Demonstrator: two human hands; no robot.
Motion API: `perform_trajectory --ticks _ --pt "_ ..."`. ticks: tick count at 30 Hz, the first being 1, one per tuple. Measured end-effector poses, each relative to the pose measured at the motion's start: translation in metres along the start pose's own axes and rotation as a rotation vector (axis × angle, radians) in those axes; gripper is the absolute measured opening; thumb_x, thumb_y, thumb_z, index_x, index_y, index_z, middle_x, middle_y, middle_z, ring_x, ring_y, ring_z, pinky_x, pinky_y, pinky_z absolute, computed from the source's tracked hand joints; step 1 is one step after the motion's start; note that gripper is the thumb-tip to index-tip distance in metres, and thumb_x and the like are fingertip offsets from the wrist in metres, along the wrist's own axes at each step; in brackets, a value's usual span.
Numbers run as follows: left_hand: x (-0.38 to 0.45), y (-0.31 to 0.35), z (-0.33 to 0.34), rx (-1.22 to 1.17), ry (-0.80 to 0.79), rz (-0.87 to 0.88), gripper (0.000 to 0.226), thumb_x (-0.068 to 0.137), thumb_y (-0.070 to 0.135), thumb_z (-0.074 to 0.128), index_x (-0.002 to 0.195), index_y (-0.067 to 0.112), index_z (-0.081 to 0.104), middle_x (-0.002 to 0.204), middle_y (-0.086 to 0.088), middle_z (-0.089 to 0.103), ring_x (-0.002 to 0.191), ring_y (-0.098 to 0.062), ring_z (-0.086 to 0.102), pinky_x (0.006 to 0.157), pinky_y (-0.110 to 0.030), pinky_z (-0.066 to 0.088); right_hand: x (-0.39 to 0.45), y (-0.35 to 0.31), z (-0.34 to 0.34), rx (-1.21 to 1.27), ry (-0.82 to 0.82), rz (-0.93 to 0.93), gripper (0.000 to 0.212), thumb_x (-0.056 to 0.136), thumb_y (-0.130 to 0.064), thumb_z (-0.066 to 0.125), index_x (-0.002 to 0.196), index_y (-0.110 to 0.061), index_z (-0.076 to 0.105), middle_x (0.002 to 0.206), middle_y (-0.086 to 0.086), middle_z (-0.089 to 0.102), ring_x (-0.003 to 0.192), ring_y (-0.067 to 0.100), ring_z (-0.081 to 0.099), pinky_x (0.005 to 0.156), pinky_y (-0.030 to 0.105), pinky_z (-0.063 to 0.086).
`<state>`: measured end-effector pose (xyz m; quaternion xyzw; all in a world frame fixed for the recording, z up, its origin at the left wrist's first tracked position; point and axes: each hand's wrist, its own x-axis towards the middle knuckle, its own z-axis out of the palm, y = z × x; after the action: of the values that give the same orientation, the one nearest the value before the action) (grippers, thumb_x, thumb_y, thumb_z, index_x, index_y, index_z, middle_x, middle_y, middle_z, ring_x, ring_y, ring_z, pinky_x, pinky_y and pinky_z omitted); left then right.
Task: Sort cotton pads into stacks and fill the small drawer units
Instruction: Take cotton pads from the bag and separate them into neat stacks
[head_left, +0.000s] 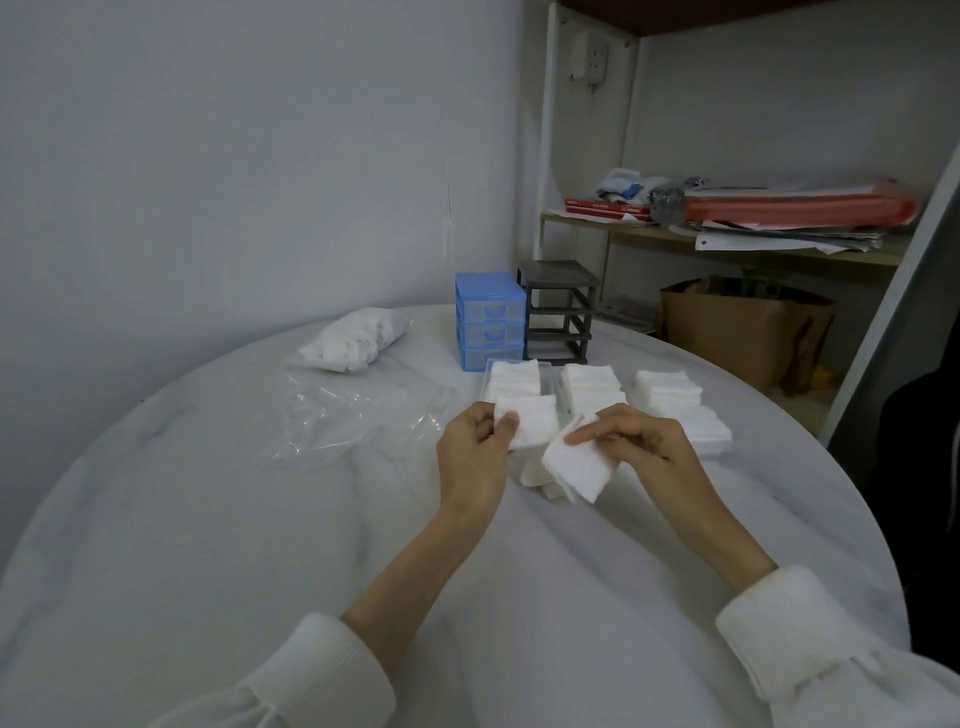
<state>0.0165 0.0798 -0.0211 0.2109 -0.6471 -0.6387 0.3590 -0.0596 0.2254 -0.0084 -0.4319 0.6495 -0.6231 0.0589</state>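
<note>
My left hand (475, 447) pinches a white square cotton pad (530, 423) between thumb and fingers. My right hand (644, 441) holds a small bunch of cotton pads (576, 467) just above a loose pile of pads (535, 475) on the table. Behind my hands lie three clear drawers filled with stacked pads: left (514, 382), middle (589, 384) and right (675, 400). A blue drawer unit (488, 319) with three drawers in place stands at the back. Beside it stands a dark grey frame (558, 312) with empty slots.
A round table with a white cover (260, 519) carries everything. An empty clear plastic bag (343, 410) lies left of my hands, and a full bag of pads (356, 340) sits farther back. A shelf (727, 234) with papers and a brown paper bag (743, 332) stand right of the table.
</note>
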Motion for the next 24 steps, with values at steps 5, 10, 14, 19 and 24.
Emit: perform_trajectory --ticks 5,10,14,19,24 --pt "-0.001 0.002 -0.001 -0.028 0.011 0.007 0.011 0.092 0.008 0.056 0.085 0.015 0.062 0.085 0.0 0.068 0.081 -0.01 0.064 0.079 -0.026 0.053 0.0 0.001 0.0 -0.002 0.003 0.009 0.036 0.082 0.015 0.052 0.083 -0.016 0.07 0.089 -0.009 0.067 0.088 0.002 0.059 0.074 0.013 0.046" --pt "-0.001 0.004 0.0 -0.051 -0.003 -0.002 0.011 0.092 0.009 0.056 0.085 0.015 0.062 0.089 -0.001 0.069 0.084 -0.012 0.065 0.082 -0.028 0.053 0.002 0.004 0.001 -0.034 -0.018 0.031 0.034 0.088 0.01 0.049 0.087 -0.019 0.066 0.089 -0.016 0.065 0.088 0.001 0.058 0.074 0.016 0.046" --pt "-0.002 0.007 0.0 -0.071 -0.016 -0.024 0.007 0.092 0.008 0.056 0.094 0.008 0.063 0.096 -0.007 0.069 0.088 -0.016 0.065 0.084 -0.03 0.053 0.003 0.005 0.0 0.033 0.068 0.027 0.027 0.09 0.005 0.052 0.094 -0.021 0.06 0.1 -0.002 0.061 0.089 0.01 0.058 0.068 0.026 0.05" --pt "-0.008 0.008 0.003 -0.097 -0.141 -0.05 0.007 0.091 0.01 0.059 0.092 0.01 0.066 0.093 -0.006 0.071 0.085 -0.017 0.068 0.078 -0.027 0.055 0.004 -0.002 0.002 0.145 0.148 0.001 0.02 0.085 0.006 0.058 0.091 -0.013 0.058 0.088 0.001 0.063 0.076 0.003 0.061 0.065 0.013 0.049" --pt "-0.017 0.011 0.009 -0.135 -0.274 -0.034 0.013 0.092 0.01 0.057 0.095 0.005 0.068 0.089 -0.007 0.072 0.08 -0.015 0.069 0.068 -0.022 0.054 0.005 0.001 0.0 0.207 0.249 0.052 0.016 0.078 0.001 0.067 0.08 -0.011 0.056 0.084 0.004 0.06 0.073 0.005 0.06 0.063 0.013 0.05"
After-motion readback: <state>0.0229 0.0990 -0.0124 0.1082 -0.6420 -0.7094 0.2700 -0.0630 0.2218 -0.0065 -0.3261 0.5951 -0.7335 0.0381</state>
